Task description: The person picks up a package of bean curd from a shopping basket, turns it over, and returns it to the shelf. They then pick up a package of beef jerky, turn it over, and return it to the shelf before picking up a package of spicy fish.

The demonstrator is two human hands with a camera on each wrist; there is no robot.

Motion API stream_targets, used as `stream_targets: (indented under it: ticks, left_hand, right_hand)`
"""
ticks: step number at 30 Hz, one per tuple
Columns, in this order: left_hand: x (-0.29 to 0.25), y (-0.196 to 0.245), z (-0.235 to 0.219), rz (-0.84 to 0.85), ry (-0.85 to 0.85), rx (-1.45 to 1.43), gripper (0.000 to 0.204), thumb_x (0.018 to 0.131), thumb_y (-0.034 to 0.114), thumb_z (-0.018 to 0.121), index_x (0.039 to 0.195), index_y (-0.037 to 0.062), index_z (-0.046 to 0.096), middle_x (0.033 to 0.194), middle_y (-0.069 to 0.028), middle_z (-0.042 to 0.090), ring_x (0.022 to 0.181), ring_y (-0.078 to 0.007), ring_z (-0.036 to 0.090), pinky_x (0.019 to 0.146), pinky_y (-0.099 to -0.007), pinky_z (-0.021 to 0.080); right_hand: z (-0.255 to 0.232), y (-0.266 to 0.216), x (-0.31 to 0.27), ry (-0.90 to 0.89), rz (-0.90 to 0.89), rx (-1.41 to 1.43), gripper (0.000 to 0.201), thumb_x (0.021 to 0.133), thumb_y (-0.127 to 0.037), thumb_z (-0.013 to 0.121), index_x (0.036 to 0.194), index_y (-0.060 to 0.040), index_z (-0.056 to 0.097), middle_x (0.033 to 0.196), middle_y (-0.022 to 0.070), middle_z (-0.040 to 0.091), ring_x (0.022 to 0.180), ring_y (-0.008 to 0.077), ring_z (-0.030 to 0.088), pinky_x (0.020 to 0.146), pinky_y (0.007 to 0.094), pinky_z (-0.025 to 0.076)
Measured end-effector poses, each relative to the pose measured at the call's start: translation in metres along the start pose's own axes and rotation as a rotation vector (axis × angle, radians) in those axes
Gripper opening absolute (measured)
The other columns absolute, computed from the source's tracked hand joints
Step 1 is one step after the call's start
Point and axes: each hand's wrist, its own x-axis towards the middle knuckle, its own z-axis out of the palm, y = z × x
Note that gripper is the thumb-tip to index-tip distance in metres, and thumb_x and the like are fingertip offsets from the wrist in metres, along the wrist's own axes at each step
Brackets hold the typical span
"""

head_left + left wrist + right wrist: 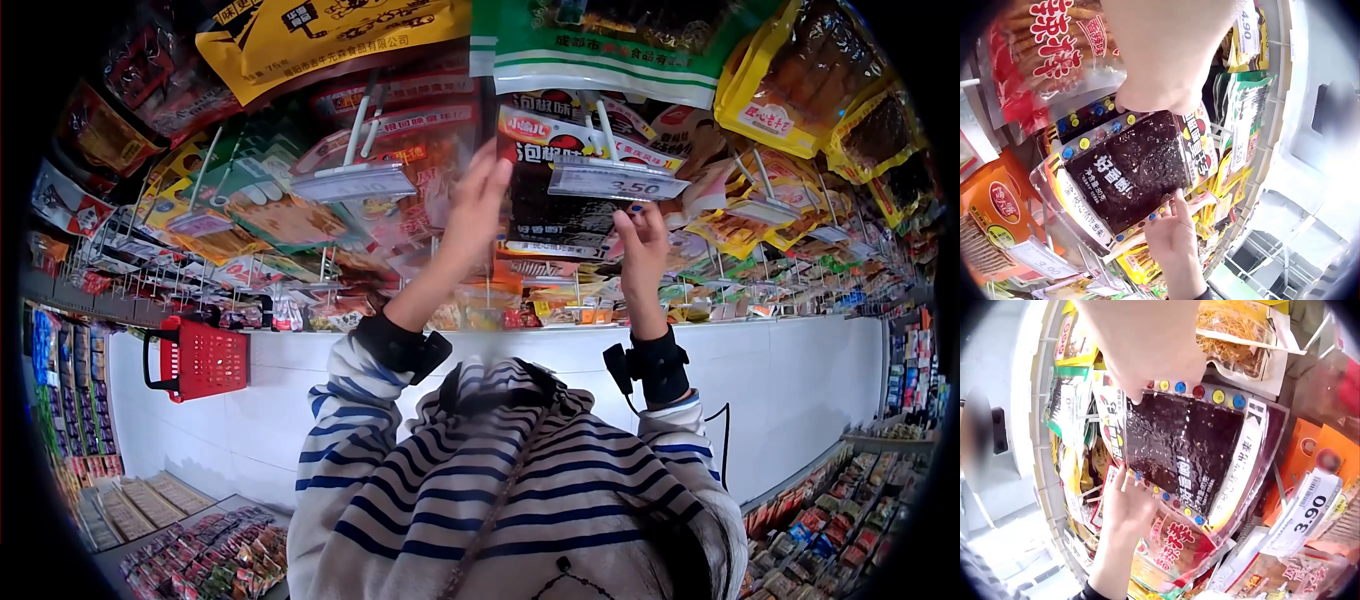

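Note:
A dark, glossy snack packet [555, 217] with a white band and colourful dots along its sides hangs at the rack, below a clear price tag [620, 184] reading 3.50. My left hand [478, 212] grips the packet's left edge, fingers pointing up. At the opposite edge, my right hand [643, 240] pinches the side low down, thumb raised. In the left wrist view, the dark front of the packet [1138, 169] faces the camera between both hands. The right wrist view shows its wrinkled film [1179, 444] close up. Another similar packet [1088, 119] shows behind it.
Hanging snack bags crowd the rack, including a yellow bag [330, 45] and a green bag [605, 50] overhead. Metal hooks with price tags [355, 183] stick out. A red shopping basket [205, 358] stands on the pale floor [270, 430] at left.

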Motion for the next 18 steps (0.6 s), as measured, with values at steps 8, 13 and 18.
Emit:
stream_targets:
  ticks: [8, 13, 18]
  left_hand:
    - [0.002, 0.008, 0.004, -0.085, 0.152, 0.067, 0.041, 0.088, 0.028, 0.038, 0.121, 0.0030, 0.038, 0.121, -0.0138, 0.042, 0.112, -0.0230, 0.039, 0.094, -0.0292, 0.027]
    - [0.010, -0.019, 0.004, -0.028, 0.198, -0.011, 0.039, 0.088, 0.024, 0.040, 0.120, 0.0010, 0.037, 0.116, -0.0131, 0.046, 0.107, -0.0222, 0.043, 0.091, -0.0287, 0.030]
    - [0.005, -0.011, 0.007, -0.019, 0.167, -0.240, 0.033, 0.087, 0.012, 0.044, 0.115, -0.0033, 0.037, 0.112, -0.0104, 0.047, 0.103, -0.0137, 0.044, 0.088, -0.0244, 0.033]
  right_hand:
    - [0.000, -0.001, 0.008, -0.031, -0.042, 0.041, 0.018, 0.079, -0.006, 0.057, 0.096, 0.0021, 0.053, 0.086, 0.0003, 0.056, 0.074, 0.0035, 0.048, 0.061, 0.0153, 0.035]
    - [-0.001, -0.002, 0.006, -0.057, -0.028, 0.062, 0.018, 0.079, -0.006, 0.057, 0.095, 0.0023, 0.053, 0.084, -0.0009, 0.056, 0.072, 0.0033, 0.047, 0.063, 0.0160, 0.035]
    - [0.004, -0.003, 0.006, -0.023, -0.035, 0.063, 0.018, 0.079, -0.006, 0.058, 0.094, 0.0014, 0.053, 0.080, -0.0029, 0.054, 0.067, 0.0017, 0.044, 0.058, 0.0150, 0.033]
